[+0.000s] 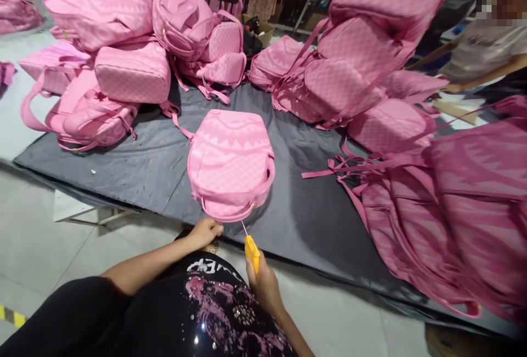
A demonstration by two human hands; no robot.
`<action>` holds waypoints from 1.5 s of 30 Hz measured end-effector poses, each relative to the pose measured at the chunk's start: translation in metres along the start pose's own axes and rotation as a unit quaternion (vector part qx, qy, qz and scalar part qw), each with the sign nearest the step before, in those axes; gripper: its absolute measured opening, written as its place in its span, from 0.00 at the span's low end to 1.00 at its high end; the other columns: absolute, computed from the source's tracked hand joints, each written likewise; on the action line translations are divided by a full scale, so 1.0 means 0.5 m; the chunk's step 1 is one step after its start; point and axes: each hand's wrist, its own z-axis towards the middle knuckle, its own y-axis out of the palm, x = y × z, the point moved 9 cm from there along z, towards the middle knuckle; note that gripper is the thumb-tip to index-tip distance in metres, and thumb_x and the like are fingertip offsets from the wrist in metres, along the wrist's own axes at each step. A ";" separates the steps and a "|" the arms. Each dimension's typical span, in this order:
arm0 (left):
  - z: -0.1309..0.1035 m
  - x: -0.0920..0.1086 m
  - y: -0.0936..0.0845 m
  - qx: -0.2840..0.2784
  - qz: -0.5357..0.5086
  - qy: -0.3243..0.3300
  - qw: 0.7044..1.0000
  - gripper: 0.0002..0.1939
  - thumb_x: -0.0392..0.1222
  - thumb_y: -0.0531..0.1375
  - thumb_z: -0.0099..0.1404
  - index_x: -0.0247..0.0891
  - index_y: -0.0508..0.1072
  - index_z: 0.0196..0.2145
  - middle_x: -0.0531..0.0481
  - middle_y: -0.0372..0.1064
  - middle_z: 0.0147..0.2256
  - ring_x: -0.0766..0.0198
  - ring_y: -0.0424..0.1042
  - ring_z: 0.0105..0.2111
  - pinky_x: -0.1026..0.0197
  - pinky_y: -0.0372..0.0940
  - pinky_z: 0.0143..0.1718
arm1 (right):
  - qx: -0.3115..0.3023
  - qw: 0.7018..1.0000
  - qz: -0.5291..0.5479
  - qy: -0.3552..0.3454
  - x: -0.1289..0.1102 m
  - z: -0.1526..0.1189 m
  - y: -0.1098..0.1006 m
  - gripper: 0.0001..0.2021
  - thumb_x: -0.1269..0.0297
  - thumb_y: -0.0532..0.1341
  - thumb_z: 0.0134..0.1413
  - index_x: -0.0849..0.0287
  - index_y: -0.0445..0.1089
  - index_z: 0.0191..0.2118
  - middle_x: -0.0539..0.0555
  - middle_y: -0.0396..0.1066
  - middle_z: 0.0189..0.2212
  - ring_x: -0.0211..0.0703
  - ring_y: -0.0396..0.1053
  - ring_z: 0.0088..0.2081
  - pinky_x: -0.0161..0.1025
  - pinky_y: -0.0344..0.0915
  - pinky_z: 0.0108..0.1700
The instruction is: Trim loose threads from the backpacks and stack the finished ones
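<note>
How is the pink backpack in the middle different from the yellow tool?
The backpack is pink, but the tool has a yellow handle. The backpack is big and bulky, while the tool is small and slim. The backpack lies on the dark cover; the tool is held in the right hand. Both are near the cover's front edge.

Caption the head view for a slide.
A right hand holds a yellow tool with a thin tip by a pink patterned fabric backpack on a dark grey covered table.
</note>
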 end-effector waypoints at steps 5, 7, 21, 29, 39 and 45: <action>-0.043 0.099 -0.069 -0.006 0.338 0.174 0.925 0.30 0.37 0.68 0.53 0.47 0.74 0.55 0.43 0.66 0.58 0.44 0.59 0.62 0.42 0.50 0.65 | -0.043 0.998 -0.002 0.050 0.128 -0.041 0.051 0.22 0.51 0.44 0.60 0.55 0.61 0.53 0.59 0.76 0.29 0.58 0.76 0.32 0.44 0.63 0.30; -0.002 0.149 -0.065 -0.031 0.533 0.242 0.810 0.43 0.34 0.69 0.50 0.43 0.64 0.63 0.40 0.49 0.68 0.41 0.43 0.68 0.37 0.39 0.67 | -0.046 0.998 0.014 0.032 0.123 -0.050 0.051 0.23 0.51 0.45 0.60 0.55 0.61 0.55 0.58 0.75 0.28 0.58 0.76 0.32 0.43 0.62 0.30; 0.172 0.427 -0.054 0.030 0.540 0.195 0.818 0.07 0.44 0.62 0.59 0.40 0.78 0.31 0.52 0.69 0.22 0.62 0.66 0.24 0.65 0.55 0.27 | 0.027 0.961 0.267 -0.063 -0.030 -0.037 -0.040 0.28 0.46 0.40 0.66 0.63 0.59 0.57 0.49 0.67 0.24 0.41 0.65 0.26 0.36 0.62 0.32; 0.113 0.279 0.162 -0.062 0.753 0.183 0.629 0.20 0.27 0.56 0.58 0.37 0.76 0.47 0.40 0.77 0.38 0.54 0.75 0.37 0.60 0.61 0.36 | 0.093 0.960 0.240 -0.114 -0.078 0.008 -0.056 0.26 0.43 0.42 0.67 0.61 0.64 0.40 0.51 0.64 0.22 0.40 0.62 0.23 0.37 0.59 0.28; 0.123 0.502 0.096 0.065 0.690 0.281 0.664 0.14 0.43 0.54 0.68 0.37 0.76 0.46 0.46 0.78 0.32 0.60 0.75 0.32 0.62 0.59 0.32 | 0.128 0.939 0.304 -0.096 -0.103 0.041 -0.077 0.27 0.45 0.41 0.67 0.65 0.61 0.51 0.48 0.62 0.20 0.41 0.61 0.21 0.36 0.58 0.23; 0.061 0.473 0.161 -0.045 0.676 0.436 0.592 0.10 0.39 0.55 0.64 0.38 0.77 0.36 0.47 0.77 0.27 0.60 0.74 0.27 0.61 0.59 0.27 | 0.093 0.991 0.101 0.005 -0.158 0.166 -0.099 0.27 0.51 0.40 0.67 0.66 0.63 0.54 0.61 0.74 0.31 0.51 0.73 0.32 0.40 0.61 0.31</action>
